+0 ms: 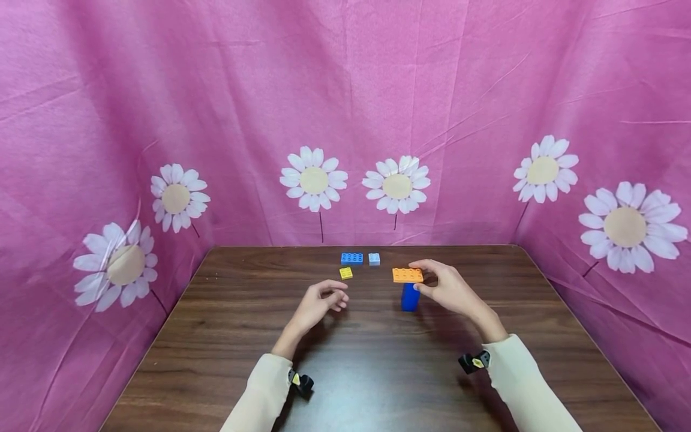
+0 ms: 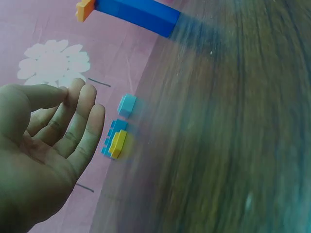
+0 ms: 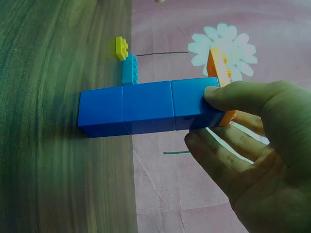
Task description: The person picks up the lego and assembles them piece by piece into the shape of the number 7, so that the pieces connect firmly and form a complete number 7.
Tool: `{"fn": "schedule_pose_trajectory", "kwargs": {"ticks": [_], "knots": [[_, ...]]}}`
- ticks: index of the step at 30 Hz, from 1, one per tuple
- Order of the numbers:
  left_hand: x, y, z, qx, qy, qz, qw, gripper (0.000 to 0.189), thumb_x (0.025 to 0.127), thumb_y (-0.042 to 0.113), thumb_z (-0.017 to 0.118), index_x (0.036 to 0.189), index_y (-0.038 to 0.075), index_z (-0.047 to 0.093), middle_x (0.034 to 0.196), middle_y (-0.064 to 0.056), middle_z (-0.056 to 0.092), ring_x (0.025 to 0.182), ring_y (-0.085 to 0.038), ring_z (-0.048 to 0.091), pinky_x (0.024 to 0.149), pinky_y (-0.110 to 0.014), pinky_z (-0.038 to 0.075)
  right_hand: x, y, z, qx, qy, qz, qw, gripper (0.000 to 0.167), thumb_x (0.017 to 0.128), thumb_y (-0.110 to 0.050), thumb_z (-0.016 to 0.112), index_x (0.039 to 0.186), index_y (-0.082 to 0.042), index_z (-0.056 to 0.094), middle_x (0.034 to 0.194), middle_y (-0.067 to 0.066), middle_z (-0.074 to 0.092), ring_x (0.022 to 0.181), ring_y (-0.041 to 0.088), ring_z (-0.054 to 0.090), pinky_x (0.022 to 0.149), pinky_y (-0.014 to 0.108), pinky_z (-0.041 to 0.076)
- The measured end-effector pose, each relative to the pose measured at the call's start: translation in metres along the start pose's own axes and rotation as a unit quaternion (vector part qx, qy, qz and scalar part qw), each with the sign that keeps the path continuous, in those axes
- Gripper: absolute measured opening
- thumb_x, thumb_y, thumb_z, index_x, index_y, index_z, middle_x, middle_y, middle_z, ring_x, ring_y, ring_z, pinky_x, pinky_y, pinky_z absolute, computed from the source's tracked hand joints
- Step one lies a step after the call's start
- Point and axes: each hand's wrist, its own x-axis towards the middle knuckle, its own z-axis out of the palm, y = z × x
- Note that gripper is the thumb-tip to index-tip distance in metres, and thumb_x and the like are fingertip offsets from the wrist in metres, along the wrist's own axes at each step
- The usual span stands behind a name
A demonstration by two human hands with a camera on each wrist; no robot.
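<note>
A tower of three stacked blue blocks (image 3: pixel 148 108) stands upright on the table, with a flat orange brick (image 1: pixel 407 275) on its top, jutting out to the left. My right hand (image 1: pixel 450 291) holds the tower near its top: the thumb presses the uppermost blue block and the fingers reach round the far side, partly hidden. Further left, my left hand (image 1: pixel 322 305) hovers with loosely bent fingers and nothing in it. Closest to it lies a small yellow brick (image 1: pixel 345 273). Behind that sit a longer blue brick (image 1: pixel 352 258) and a small light blue brick (image 1: pixel 374 259).
The dark wooden table (image 1: pixel 345 372) ends at a pink curtain (image 1: pixel 345 90) printed with white daisies, which surrounds its back and sides. Each wrist carries a small black camera; the one on the right wrist (image 1: pixel 474 362) hangs above the table.
</note>
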Motion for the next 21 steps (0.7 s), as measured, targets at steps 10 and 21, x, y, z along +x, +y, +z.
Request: {"fn": "schedule_pose_trajectory", "kwargs": {"ticks": [10, 21], "knots": [[-0.008, 0.001, -0.011, 0.019, 0.015, -0.012, 0.9996, 0.028, 0.106, 0.000, 0.059, 0.128, -0.016, 0.064, 0.100, -0.027, 0.076, 0.080, -0.010, 0.073, 0.079, -0.042, 0.067, -0.002, -0.005, -0.004, -0.009, 0.015, -0.018, 0.9997, 0.047, 0.093, -0.006, 0.081, 0.137, -0.005, 0.067, 0.130, 0.014, 0.071, 0.110, 0.032, 0.070, 0.094, 0.055, 0.059], [0.002, 0.007, -0.021, 0.031, 0.075, 0.003, 0.9967, 0.012, 0.098, 0.005, 0.074, 0.100, -0.005, 0.067, 0.085, -0.020, 0.073, 0.069, -0.020, 0.069, 0.066, -0.035, 0.064, -0.006, -0.065, 0.015, -0.011, 0.151, -0.153, 0.9765, 0.012, 0.095, -0.005, 0.080, 0.103, -0.014, 0.078, 0.094, -0.007, 0.069, 0.080, 0.010, 0.060, 0.067, 0.026, 0.054]]}}
